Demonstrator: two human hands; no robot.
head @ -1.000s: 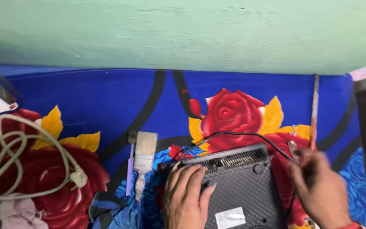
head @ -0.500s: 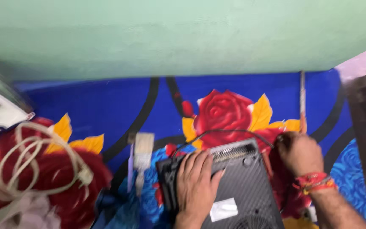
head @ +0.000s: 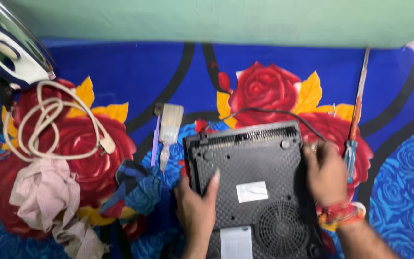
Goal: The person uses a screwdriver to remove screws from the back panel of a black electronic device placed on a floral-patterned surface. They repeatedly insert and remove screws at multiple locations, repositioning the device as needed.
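A blue cloth printed with red roses (head: 120, 72) lies below a pale green wall. The black plastic appliance turned underside up (head: 255, 182) runs lengthwise toward the wall, vent slots at its far edge, round fan grille nearest the person. The left hand (head: 196, 206) rests flat and released on its left edge; the right hand (head: 326, 173) clasps its right edge. Bare cloth lies beyond it; a red-handled screwdriver (head: 355, 120) lies just right, a flat paintbrush (head: 168, 129) left.
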